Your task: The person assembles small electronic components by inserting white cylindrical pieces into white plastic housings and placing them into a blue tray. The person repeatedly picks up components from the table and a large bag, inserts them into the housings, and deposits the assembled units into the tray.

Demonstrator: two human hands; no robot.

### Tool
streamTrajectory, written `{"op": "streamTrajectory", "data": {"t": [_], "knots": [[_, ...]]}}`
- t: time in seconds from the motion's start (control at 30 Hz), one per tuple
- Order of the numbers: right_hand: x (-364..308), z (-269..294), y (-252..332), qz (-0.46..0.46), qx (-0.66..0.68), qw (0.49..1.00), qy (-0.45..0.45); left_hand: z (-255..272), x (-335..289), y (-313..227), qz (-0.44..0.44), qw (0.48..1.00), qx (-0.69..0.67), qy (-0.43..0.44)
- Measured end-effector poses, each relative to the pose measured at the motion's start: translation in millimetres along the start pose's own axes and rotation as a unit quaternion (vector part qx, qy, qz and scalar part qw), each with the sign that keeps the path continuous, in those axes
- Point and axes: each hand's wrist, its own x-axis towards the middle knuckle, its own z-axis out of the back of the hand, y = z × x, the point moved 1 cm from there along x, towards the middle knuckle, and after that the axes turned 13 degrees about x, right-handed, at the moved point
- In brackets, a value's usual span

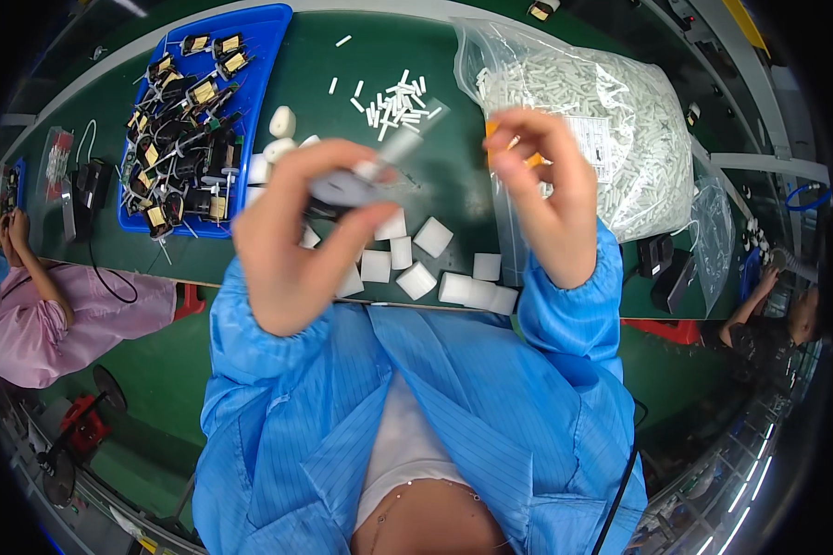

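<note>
My left hand (pixel 292 231) is closed around a dark grey part (pixel 342 190), blurred by motion. A whitish tube-like piece (pixel 403 146) sticks out from that part toward the upper right. My right hand (pixel 557 190) is raised to the right with its fingers curled round an orange object (pixel 491 139), perhaps a tool handle; most of it is hidden by the fingers. Beyond the hands, small white tubes (pixel 398 104) lie in a loose pile. White foam-like blocks (pixel 432 237) are scattered between my hands and the near table edge.
At the left a blue tray (pixel 273 55) holds many dark electronic parts with wires and yellow labels. A large clear bag (pixel 620 111) full of white tubes lies at the right on the green table (pixel 315 42). Other people (pixel 65 314) sit at both sides.
</note>
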Motion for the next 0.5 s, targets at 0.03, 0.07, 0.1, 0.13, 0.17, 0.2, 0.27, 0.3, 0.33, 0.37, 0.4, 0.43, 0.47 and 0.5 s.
{"op": "streamTrajectory", "data": {"t": [0.03, 0.07, 0.1, 0.13, 0.17, 0.2, 0.27, 0.3, 0.33, 0.37, 0.4, 0.43, 0.47, 0.5], "knots": [[-6.3, 2.5, -12.9, 0.030, -0.089, 0.993, 0.072, 5.5, 2.6, 1.3, 0.053, 0.998, -0.041, 0.001], [-13.5, 1.5, -25.6, 0.060, -0.177, 0.972, 0.142, 11.6, 5.3, 3.1, 0.107, 0.991, -0.082, 0.002], [-23.5, -5.0, -35.1, 0.090, -0.208, 0.951, 0.213, 12.7, 7.2, 9.1, 0.115, 0.991, -0.063, 0.016], [-30.7, -12.2, -41.3, 0.088, -0.240, 0.925, 0.280, 11.6, 8.6, 13.5, 0.141, 0.987, -0.069, 0.030], [-36.1, -17.8, -47.7, 0.078, -0.242, 0.918, 0.306, 9.6, 10.2, 17.7, 0.167, 0.982, -0.074, 0.044], [-39.1, -21.6, -53.1, 0.069, -0.243, 0.909, 0.331, 8.0, 11.8, 21.5, 0.191, 0.977, -0.078, 0.056], [-39.7, -21.9, -65.3, 0.050, -0.250, 0.912, 0.321, -2.6, 12.4, 26.1, 0.200, 0.969, -0.112, 0.089], [-38.0, -21.9, -69.5, 0.041, -0.251, 0.914, 0.315, -6.8, 13.1, 27.9, 0.206, 0.965, -0.125, 0.105], [-36.3, -19.4, -71.1, 0.030, -0.222, 0.932, 0.286, -9.4, 14.3, 29.3, 0.212, 0.960, -0.138, 0.121], [-35.1, -15.1, -72.5, 0.019, -0.191, 0.947, 0.256, -8.3, 15.7, 31.7, 0.219, 0.953, -0.127, 0.164], [-33.2, -11.6, -73.0, 0.008, -0.161, 0.961, 0.226, -11.2, 16.2, 32.7, 0.217, 0.953, -0.141, 0.159], [-25.8, -6.4, -63.0, -0.028, -0.058, 0.979, 0.193, -17.1, 15.0, 35.0, 0.214, 0.952, -0.155, 0.152], [-19.9, -2.1, -50.0, -0.046, 0.015, 0.988, 0.144, -22.5, 14.1, 37.5, 0.212, 0.951, -0.169, 0.145], [-16.6, 1.3, -36.7, -0.064, 0.088, 0.990, 0.091, -28.0, 14.2, 40.6, 0.229, 0.933, -0.223, 0.163]]}}
